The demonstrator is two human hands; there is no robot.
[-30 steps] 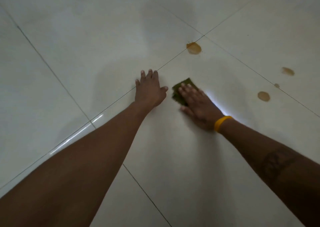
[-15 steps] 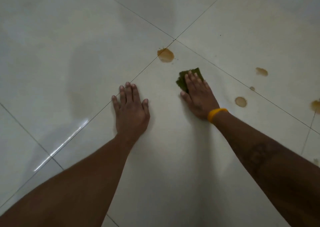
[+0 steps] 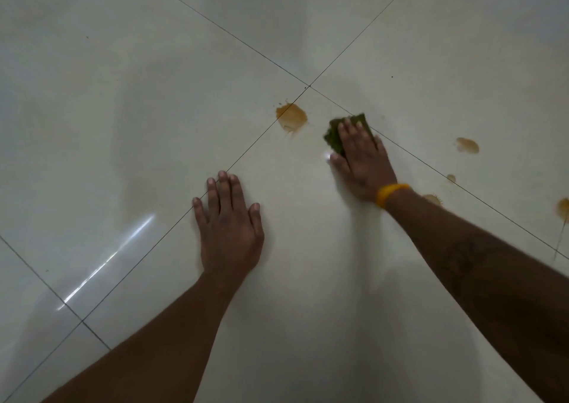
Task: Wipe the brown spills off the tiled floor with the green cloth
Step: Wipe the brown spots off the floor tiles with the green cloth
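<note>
Since half a second ago, the right hand (image 3: 361,159) and the green cloth (image 3: 334,135) under it have slid away from the person, so the cloth's far corner now lies at the grout line beyond it, just short of where 4 tiles meet. Its fingers (image 3: 349,128) lie straight and flat on top of the cloth, pressing it to the tiled floor (image 3: 123,95) without curling round it; the thumb rests on the bare tile beside the cloth's near edge. A yellow band (image 3: 391,193) circles that wrist.

The left hand (image 3: 229,227) is about where it was, palm down on the floor, fingers (image 3: 221,187) straight and released, holding nothing, with the fingertips lying across a grout line.

Just left of the right fingers, apart from the cloth, lies the largest brown spill (image 3: 292,117), straddling a grout line, with small splashes at its edge. Right of those fingers, well apart, sits a second spill (image 3: 468,145). Nearer the person and right of the wrist are a tiny drop (image 3: 451,177) beside a grout line, another spill (image 3: 432,199) partly hidden by the forearm, and 1 more spill (image 3: 563,207) cut off by the frame edge, with a thin trail running down from it. A bright streak of reflected light (image 3: 107,262) lies on the tiles left of the left forearm.
</note>
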